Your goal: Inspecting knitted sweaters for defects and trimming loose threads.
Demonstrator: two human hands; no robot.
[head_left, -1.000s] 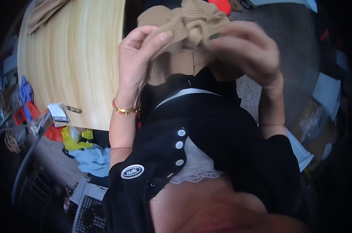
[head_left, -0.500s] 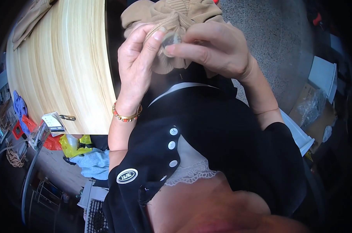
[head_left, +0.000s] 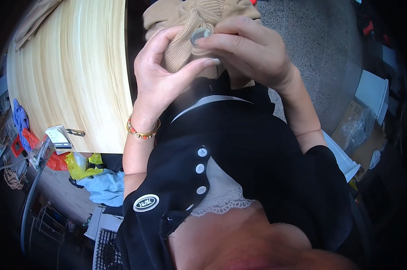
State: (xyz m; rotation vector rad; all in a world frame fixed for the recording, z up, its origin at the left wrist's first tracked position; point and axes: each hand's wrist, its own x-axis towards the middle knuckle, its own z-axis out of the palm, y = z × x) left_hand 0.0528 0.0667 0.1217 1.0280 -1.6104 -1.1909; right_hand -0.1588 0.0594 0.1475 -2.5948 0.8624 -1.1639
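A tan ribbed knit garment (head_left: 178, 51) is bunched in front of me, over my lap. My left hand (head_left: 156, 74) holds its ribbed edge, with the fingers partly hidden behind the knit and the thumb stretched out across the front. My right hand (head_left: 253, 49) pinches a small round glassy disc (head_left: 200, 34) with a pale rim between thumb and forefinger. The disc lies against the knit; whether it is fastened to it I cannot tell. My other right fingers are curled underneath, mostly out of sight.
At my left stands a wood-grain table (head_left: 77, 67) with a notepad (head_left: 58, 137) and a small dark-and-gold tool (head_left: 75, 132) near its edge. More tan fabric (head_left: 37, 22) lies at its far left. Beyond the speckled floor (head_left: 306, 49), cardboard (head_left: 369, 144) and plastic wrap (head_left: 360, 128) lie at right.
My left thumb has moved off the disc and spread down to the right. More of the knit now shows between my hands. The right hand keeps its pinch, shifted slightly upward with the disc.
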